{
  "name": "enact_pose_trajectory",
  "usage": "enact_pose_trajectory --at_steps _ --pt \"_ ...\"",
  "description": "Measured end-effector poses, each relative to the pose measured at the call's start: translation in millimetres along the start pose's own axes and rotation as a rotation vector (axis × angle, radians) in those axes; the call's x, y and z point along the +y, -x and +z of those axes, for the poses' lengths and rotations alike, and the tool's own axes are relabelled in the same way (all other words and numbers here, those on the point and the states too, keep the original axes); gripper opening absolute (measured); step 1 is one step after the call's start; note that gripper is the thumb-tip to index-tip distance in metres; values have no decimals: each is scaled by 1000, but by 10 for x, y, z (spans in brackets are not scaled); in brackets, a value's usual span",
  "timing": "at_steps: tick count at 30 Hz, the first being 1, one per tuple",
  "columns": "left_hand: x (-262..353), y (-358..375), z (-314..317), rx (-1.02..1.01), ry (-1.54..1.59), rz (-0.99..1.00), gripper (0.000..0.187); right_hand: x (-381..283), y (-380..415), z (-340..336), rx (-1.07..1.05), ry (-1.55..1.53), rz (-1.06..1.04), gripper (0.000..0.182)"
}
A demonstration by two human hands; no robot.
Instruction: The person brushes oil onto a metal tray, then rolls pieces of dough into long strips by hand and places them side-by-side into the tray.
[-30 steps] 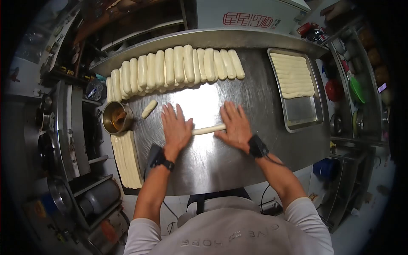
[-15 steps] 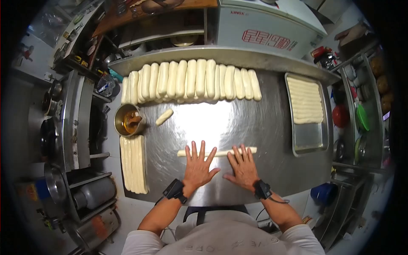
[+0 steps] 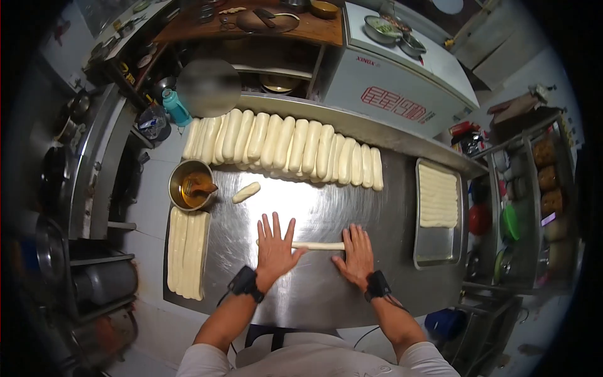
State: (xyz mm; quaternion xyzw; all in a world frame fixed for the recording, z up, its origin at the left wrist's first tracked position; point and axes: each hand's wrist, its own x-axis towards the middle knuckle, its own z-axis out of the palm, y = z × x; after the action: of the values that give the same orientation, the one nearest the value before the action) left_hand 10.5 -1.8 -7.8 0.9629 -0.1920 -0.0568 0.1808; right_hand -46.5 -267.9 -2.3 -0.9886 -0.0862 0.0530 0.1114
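Observation:
A thin dough strip (image 3: 319, 245) lies crosswise on the steel table. My left hand (image 3: 275, 248) rests palm down over its left part, fingers spread. Over its right end lies my right hand (image 3: 357, 254), flat, its fingers close side by side and the thumb apart. Neither hand grasps the dough. A short dough piece (image 3: 246, 192) sits farther back, left of centre. Behind it, thick dough rolls (image 3: 282, 144) stand in a long row against the table's back wall.
A metal pot (image 3: 171, 186) with yellow liquid and a brush stands at the left, long dough strips (image 3: 187, 251) in front of it. A metal tray (image 3: 417, 251) holding dough strips is at the right. A teal bottle (image 3: 176, 108) stands beyond the back left corner.
The view has shifted, showing more of the back counter and freezer. Both hands are still on the strip; my right hand's fingers are closer together, and my left hand covers more of the strip's left end.

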Motion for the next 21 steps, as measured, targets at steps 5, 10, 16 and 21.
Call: enact_pose_trajectory --at_steps 5,10,16,21 --pt "-128 -598 -45 195 90 -97 78 102 -799 -298 132 -44 15 58" --pt "11 173 -251 89 258 69 74 -4 -2050 -770 395 -320 141 46" --pt "-69 693 -315 87 363 102 69 -22 -3076 -836 163 -460 390 56" --pt "-193 651 -383 131 425 102 65 -296 -2832 -783 518 -387 267 36"
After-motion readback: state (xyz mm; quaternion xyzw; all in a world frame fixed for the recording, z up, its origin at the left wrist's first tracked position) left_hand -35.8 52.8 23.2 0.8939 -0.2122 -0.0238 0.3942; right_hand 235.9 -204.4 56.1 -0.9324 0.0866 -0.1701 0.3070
